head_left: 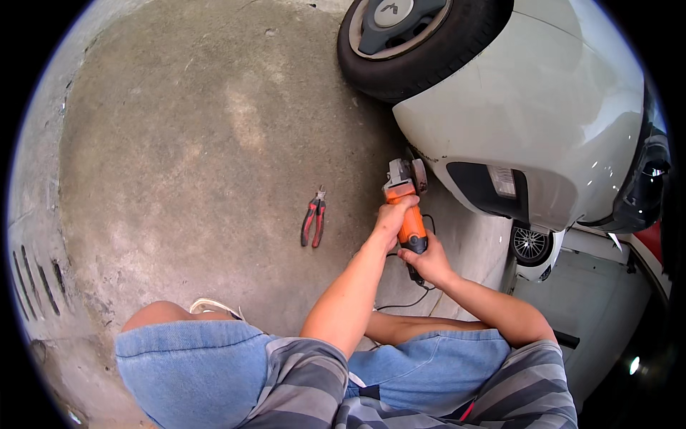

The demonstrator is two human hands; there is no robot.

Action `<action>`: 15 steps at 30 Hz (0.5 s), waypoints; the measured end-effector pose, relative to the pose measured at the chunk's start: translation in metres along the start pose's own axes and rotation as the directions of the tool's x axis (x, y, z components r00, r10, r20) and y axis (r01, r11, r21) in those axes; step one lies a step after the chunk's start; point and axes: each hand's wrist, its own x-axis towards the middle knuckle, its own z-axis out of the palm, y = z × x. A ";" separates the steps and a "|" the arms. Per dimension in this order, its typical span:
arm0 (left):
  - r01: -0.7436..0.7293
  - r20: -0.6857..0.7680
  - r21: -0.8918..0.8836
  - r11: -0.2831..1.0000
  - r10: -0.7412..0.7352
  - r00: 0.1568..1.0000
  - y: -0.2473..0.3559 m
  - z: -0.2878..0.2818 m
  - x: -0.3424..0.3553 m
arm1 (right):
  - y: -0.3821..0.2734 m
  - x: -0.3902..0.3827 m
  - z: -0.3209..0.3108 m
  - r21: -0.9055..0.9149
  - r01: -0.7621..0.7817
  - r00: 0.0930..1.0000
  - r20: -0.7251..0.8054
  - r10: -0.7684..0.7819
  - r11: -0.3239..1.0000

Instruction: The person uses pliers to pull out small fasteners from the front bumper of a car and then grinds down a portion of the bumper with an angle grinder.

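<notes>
An orange angle grinder (410, 220) with a grey metal head is held in both my hands. Around the front of its body, just behind the head, my left hand (391, 217) is closed. My right hand (429, 259) grips the dark rear end, where the black cord (421, 284) comes out. The grinder's disc and guard (419, 174) are right by the lower edge of a white car bumper (529, 107); whether the disc touches it I cannot tell. Red and black pliers (313, 220) lie on the concrete floor to the left of the grinder.
A car wheel (421, 43) stands at the top, beside the bumper. The cord trails over the floor near my bent legs in blue denim shorts (193, 365). Farther right is another white car's wheel (532, 244). A slotted drain (34, 282) sits at the far left.
</notes>
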 end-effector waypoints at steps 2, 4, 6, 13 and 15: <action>0.010 0.005 -0.005 1.000 -0.010 1.000 0.003 0.001 -0.001 | -0.003 0.000 0.001 -0.001 -0.023 1.000 0.018 0.023 1.000; 0.023 0.016 -0.010 1.000 -0.023 1.000 0.003 0.006 0.000 | 0.003 0.000 0.000 0.044 -0.028 0.999 -0.027 0.029 0.999; 0.021 0.062 -0.024 1.000 -0.019 0.998 0.005 0.008 0.000 | 0.000 -0.001 0.000 0.016 -0.029 0.998 -0.051 0.030 0.999; 0.043 0.073 -0.065 0.997 -0.038 0.997 0.009 0.013 -0.002 | -0.020 -0.005 -0.009 -0.081 -0.030 0.997 -0.077 0.023 0.996; 0.049 0.058 -0.078 0.996 -0.045 0.997 0.009 0.012 -0.005 | -0.026 -0.008 -0.010 -0.089 -0.040 0.997 -0.064 0.034 0.995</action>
